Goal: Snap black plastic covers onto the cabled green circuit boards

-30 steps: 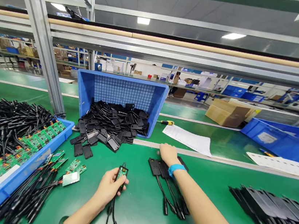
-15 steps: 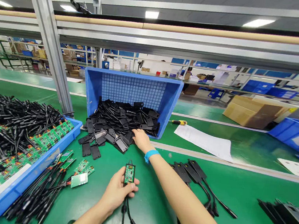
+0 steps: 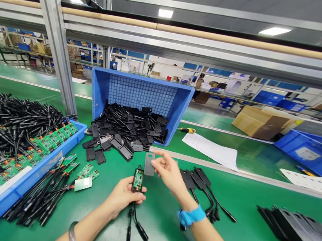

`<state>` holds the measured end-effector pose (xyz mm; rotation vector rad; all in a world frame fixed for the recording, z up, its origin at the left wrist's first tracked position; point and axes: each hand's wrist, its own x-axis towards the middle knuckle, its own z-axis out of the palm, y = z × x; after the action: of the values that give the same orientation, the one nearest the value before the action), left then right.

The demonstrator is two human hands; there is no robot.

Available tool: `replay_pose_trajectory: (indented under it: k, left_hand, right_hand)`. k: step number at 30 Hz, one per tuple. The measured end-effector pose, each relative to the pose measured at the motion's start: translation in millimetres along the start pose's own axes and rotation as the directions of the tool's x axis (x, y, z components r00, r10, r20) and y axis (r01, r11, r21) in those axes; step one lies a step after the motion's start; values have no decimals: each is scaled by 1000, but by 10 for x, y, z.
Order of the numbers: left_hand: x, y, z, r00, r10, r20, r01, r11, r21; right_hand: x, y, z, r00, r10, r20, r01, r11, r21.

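In my left hand (image 3: 126,196) I hold a small black case with a green circuit board (image 3: 138,180) seated in it. Two black cables with plugs (image 3: 141,230) hang from its lower end onto the green table. My right hand (image 3: 168,173) pinches a flat black plastic cover (image 3: 149,164) by its right edge, just right of and above the case, apart from it. Behind both hands, a heap of black plastic case parts (image 3: 130,126) spills out of a tipped blue crate (image 3: 141,90).
At left stands a blue bin (image 3: 37,177) full of cabled circuit boards, with a bundle of more cabled boards (image 3: 41,195) beside it. Closed black units with cables (image 3: 197,180) lie at right, more at the far right (image 3: 297,233). A screwdriver (image 3: 187,130) and paper sheet (image 3: 210,148) lie behind.
My right hand has drawn back from the heap toward me and now carries a black cover. My left hand still grips the case with the board. The view has shifted slightly.
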<state>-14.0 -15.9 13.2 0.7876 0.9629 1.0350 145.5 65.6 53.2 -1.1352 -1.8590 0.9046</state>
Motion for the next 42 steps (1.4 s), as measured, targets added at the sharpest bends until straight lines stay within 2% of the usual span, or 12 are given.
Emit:
replay_pose_trajectory:
  k: [2, 4, 13, 19, 22, 25, 29, 31, 33, 35, 37, 42]
  left_hand:
    - [-19, 16, 19, 998, 6, 62, -6, 1000, 4]
    - [-37, 30, 34, 993, 26, 115, -26, 1000, 0]
    - [-43, 21, 44, 984, 60, 166, -67, 997, 36]
    - [-36, -17, 39, 978, 103, 183, -138, 972, 193]
    - [-31, -42, 27, 975, 108, 193, -153, 959, 238]
    - [-32, -59, 24, 981, 76, 181, -122, 958, 259]
    - [-27, -66, 48, 989, 79, 124, -111, 954, 278]
    - [-22, -68, 66, 987, 122, 107, -142, 967, 213]
    - [-16, -74, 72, 979, 155, 130, -172, 976, 133]
    - [-9, -87, 57, 973, 137, 186, -158, 982, 102]
    - [3, -107, 22, 974, 94, 205, -121, 985, 122]
    - [14, -149, -54, 979, 156, 132, -192, 923, 334]
  right_hand:
    - [-222, -13, 61, 997, 54, 61, -70, 957, 283]
    - [-374, -7, 137, 991, 98, 87, -123, 926, 357]
    - [-515, 102, 294, 986, 151, 67, -164, 863, 478]
    - [-539, 106, 323, 978, 199, 65, -204, 841, 502]
    - [-530, 140, 313, 963, 233, 134, -269, 824, 499]
    - [-513, 185, 309, 965, 202, 169, -258, 853, 454]
    - [-544, 176, 371, 984, 169, 62, -180, 942, 282]
    - [-594, 125, 428, 996, 77, -45, -74, 996, 55]
    - [-645, 65, 480, 996, -54, -65, 39, 978, -206]
    - [-670, 24, 501, 995, -100, 13, 97, 914, -393]
    - [-655, 24, 468, 997, -63, 49, 80, 831, -550]
    - [-562, 173, 220, 998, 14, -54, -55, 462, -885]
